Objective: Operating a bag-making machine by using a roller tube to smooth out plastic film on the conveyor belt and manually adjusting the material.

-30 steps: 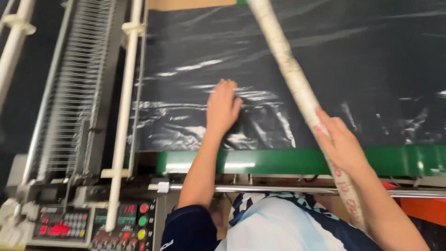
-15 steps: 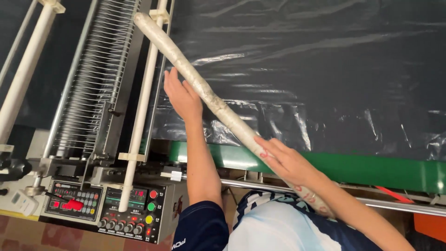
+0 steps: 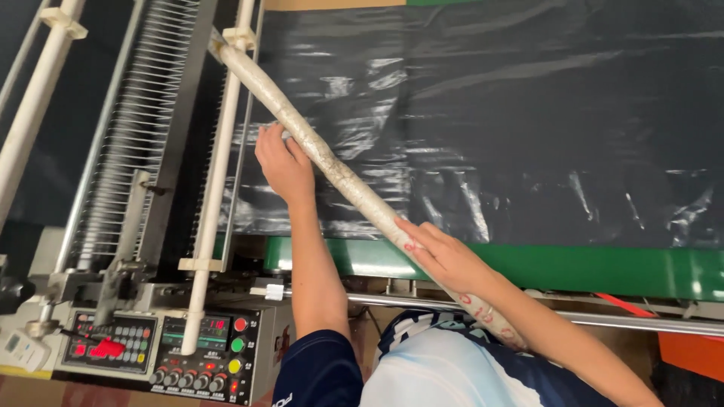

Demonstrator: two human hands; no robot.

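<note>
Long wrapped tube [image 3: 332,169]: lies slantwise over black plastic sheet [image 3: 528,120] on green-edged machine bed [image 3: 603,267]. Left hand [image 3: 283,162]: fingers curled against tube's middle. Right hand [image 3: 445,256]: flat on lower end, fingers together. Control panel [image 3: 196,354]: lower left.

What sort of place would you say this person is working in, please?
Probably a factory floor, at a plastic-film or bag-making machine. A wide sheet of glossy black plastic film lies over a green machine bed, beside a control panel with coloured buttons and knobs and long white roller bars.
</note>
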